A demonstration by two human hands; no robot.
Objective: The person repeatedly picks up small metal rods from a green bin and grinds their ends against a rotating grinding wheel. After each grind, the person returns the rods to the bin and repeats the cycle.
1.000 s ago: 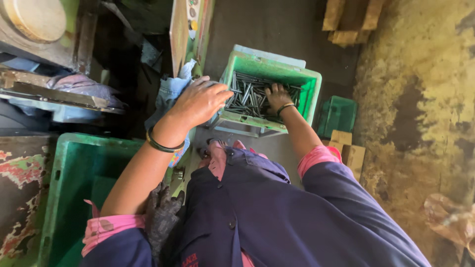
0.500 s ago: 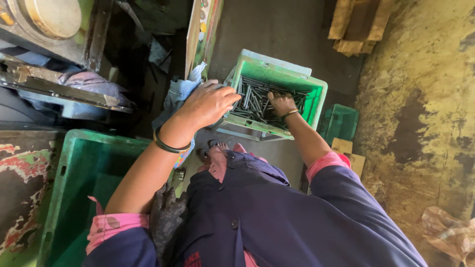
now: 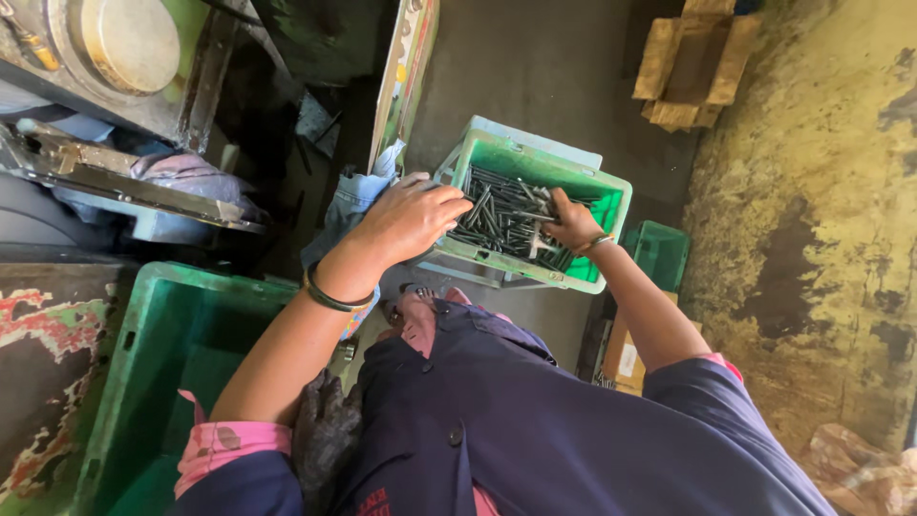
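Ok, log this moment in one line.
left hand: open, on green crate rim | right hand: grasping dark metal rods in crate

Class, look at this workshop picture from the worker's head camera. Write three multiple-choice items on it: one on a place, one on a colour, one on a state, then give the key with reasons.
1. Where is the right hand?
A. inside the crate of metal rods
B. on the wooden pallet
C. in the empty crate

2. What colour is the crate of rods?
A. red
B. green
C. white

3. How is the left hand placed?
A. clenched around a rod
B. hanging by the person's side
C. held palm down at the near left edge of the crate, fingers loosely spread

Key: 1 A, the hand is down among the dark metal rods; 2 B, its walls are bright green; 3 C, only the back of the hand shows, with no rod seen in it.
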